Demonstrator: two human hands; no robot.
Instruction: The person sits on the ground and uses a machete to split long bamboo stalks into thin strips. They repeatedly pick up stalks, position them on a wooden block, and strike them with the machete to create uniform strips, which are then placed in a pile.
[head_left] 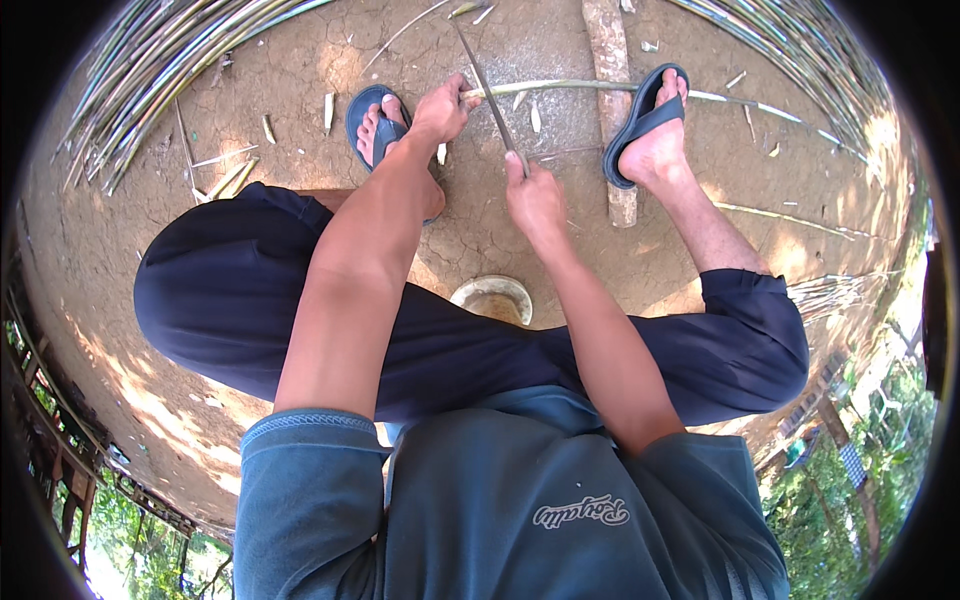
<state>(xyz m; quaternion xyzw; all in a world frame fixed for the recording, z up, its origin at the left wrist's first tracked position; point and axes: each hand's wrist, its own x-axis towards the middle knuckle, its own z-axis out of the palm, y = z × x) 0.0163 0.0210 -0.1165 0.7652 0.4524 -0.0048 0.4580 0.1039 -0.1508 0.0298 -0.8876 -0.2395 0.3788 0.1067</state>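
Your right hand (535, 195) covers the knife (485, 85) handle, your left hand (440, 110) hides the bamboo strip's (570, 86) near end, and your knees partly block the bowl (492, 298).

A single wide fisheye view from the person's head looks steeply down and forward, close over their own chest, forearms and knees, onto the cracked earth floor (480, 250) between their sandalled feet, with straight edges bending toward the dark round rim.
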